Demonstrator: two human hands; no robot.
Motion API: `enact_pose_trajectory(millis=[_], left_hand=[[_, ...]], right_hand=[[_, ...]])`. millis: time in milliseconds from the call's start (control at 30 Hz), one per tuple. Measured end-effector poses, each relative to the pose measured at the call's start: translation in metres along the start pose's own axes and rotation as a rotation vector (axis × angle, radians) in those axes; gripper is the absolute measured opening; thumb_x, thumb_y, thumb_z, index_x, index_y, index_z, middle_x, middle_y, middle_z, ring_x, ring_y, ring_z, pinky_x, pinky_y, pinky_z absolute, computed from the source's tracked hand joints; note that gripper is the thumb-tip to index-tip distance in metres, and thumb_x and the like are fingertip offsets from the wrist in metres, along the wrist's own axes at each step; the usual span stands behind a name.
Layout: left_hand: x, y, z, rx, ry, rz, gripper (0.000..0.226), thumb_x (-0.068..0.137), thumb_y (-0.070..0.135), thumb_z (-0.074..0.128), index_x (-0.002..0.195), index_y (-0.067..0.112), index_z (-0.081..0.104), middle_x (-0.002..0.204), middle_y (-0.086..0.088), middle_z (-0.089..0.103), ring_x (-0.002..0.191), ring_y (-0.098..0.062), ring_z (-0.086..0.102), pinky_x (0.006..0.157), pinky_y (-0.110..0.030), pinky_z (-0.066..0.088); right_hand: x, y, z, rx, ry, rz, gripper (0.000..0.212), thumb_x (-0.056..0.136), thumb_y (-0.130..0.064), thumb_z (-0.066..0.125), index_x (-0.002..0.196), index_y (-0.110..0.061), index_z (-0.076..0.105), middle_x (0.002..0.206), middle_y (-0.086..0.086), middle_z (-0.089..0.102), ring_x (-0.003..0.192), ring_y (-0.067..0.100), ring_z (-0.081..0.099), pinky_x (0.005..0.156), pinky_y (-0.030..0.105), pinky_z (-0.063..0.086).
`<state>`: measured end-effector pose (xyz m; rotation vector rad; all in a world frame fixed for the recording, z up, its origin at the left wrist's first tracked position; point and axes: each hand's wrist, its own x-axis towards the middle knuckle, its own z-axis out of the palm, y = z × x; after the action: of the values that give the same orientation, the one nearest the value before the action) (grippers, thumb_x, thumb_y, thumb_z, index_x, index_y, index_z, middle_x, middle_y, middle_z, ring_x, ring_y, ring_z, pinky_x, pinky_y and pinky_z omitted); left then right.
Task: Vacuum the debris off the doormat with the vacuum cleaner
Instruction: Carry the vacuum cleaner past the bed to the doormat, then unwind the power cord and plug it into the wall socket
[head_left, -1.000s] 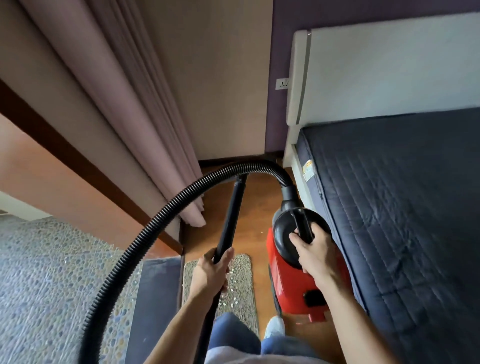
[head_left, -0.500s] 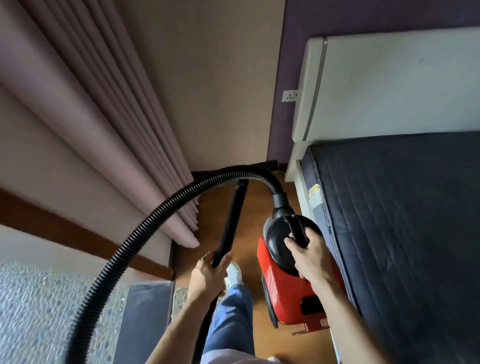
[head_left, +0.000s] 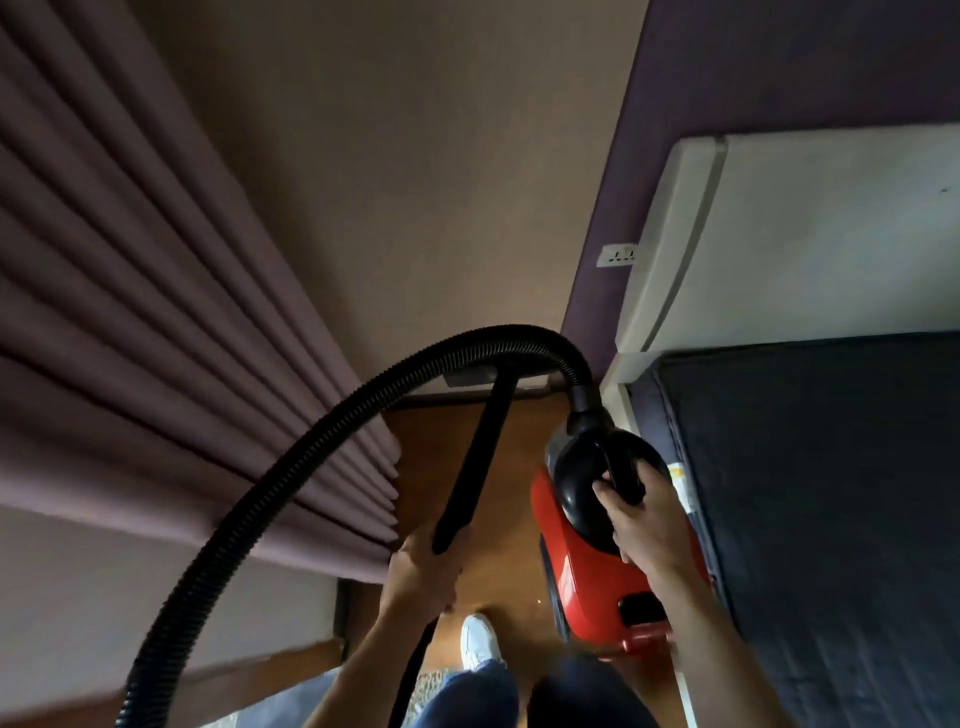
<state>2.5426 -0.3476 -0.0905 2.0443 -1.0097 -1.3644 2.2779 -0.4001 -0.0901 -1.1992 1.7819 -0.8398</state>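
Observation:
My right hand (head_left: 647, 525) grips the black carry handle of the red vacuum cleaner (head_left: 587, 566), which hangs lifted beside the bed. My left hand (head_left: 423, 569) holds the black wand (head_left: 478, 457); the wand points forward and its floor nozzle (head_left: 496, 376) shows near the far wall. The ribbed black hose (head_left: 291, 467) arcs from the vacuum's top round to the lower left. Only a small speckled sliver of the doormat (head_left: 428, 686) shows at the bottom, behind my legs.
A pleated mauve curtain (head_left: 156, 364) hangs close on the left. A bed with a dark blue quilted cover (head_left: 831, 519) and white headboard (head_left: 805, 234) fills the right. A narrow strip of wooden floor (head_left: 511, 519) runs between them to the beige wall. A wall socket (head_left: 617, 254) sits by the headboard.
I have stepped forward along the floor strip carrying the vacuum; the view tilted up, the doormat slid back beneath me, and the wall and curtain came closer. Both grips are unchanged.

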Motion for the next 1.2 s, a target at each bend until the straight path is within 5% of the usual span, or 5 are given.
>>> enact_pose_trajectory(millis=[333,500,667,1000,1200], left_hand=[[0.07,0.018,0.018,0.109,-0.057,-0.14,0.026,0.091,0.047,0.069,0.092,0.022,0.065,0.053,0.002,0.061,0.041,-0.015,0.056,0.044,-0.027,0.046],[0.119,0.018,0.03,0.148,-0.034,-0.184,0.026,0.092,0.042,0.068,0.089,0.016,0.065,0.068,-0.006,0.071,0.042,-0.017,0.057,0.046,-0.029,0.047],[0.172,0.0,0.047,0.162,-0.041,-0.243,0.026,0.092,0.041,0.068,0.086,0.017,0.06,0.056,-0.005,0.067,0.043,-0.019,0.061,0.046,-0.026,0.046],[0.349,-0.113,0.097,0.277,-0.065,-0.289,0.04,0.095,0.035,0.067,0.077,0.0,0.063,0.047,-0.01,0.06,0.041,-0.024,0.057,0.048,-0.029,0.043],[0.452,-0.153,0.127,0.39,-0.112,-0.205,0.038,0.099,0.034,0.062,0.081,0.0,0.057,0.064,-0.018,0.064,0.054,-0.033,0.066,0.053,-0.035,0.052]], right_hand=[[0.078,0.008,0.018,0.0,-0.063,0.069,0.01,0.091,-0.027,0.071,0.096,-0.024,0.064,0.064,-0.004,0.057,0.054,0.015,0.051,0.055,0.018,0.034],[0.122,0.021,0.039,0.001,-0.056,0.059,0.039,0.071,-0.058,0.062,0.099,-0.031,0.06,0.07,-0.008,0.054,0.063,0.018,0.051,0.064,0.026,0.042],[0.178,0.044,0.068,-0.004,-0.107,0.043,0.035,0.075,-0.057,0.06,0.101,-0.034,0.06,0.069,-0.016,0.051,0.06,0.006,0.046,0.061,0.02,0.037],[0.306,0.187,0.175,0.009,-0.156,-0.013,0.017,0.098,-0.03,0.066,0.111,-0.019,0.066,0.071,-0.014,0.057,0.061,0.003,0.05,0.056,0.021,0.038],[0.361,0.283,0.247,0.003,-0.135,-0.036,0.005,0.097,-0.029,0.068,0.101,-0.027,0.067,0.07,-0.006,0.063,0.061,0.014,0.058,0.058,0.028,0.043]])
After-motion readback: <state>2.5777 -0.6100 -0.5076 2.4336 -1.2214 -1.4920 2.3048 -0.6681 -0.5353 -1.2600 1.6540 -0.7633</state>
